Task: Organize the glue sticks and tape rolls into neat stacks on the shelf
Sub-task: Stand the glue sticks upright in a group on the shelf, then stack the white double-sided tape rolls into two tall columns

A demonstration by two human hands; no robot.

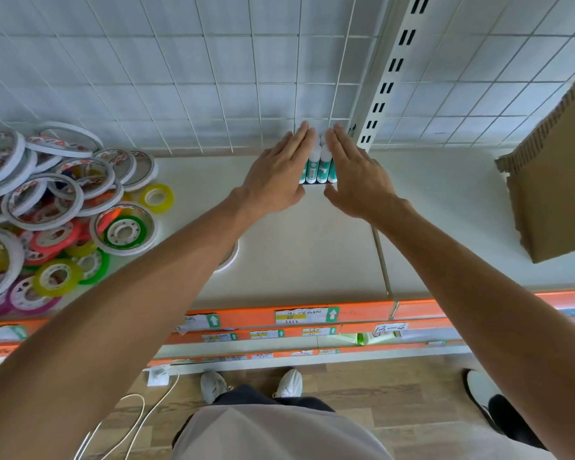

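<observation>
The shelf (312, 234) was a pale cream board with an orange front edge strip (312, 315) carrying paper price labels. A loose heap of tape rolls (54, 200), white-rimmed, yellow, green, pink and orange, lay at its left end. A block of upright glue sticks (319, 166) stood at the back, against the wire grid panel (180, 78). A torn cardboard box (555, 184) sat at the right. One white roll (229, 257) lay partly hidden near the middle.
</observation>
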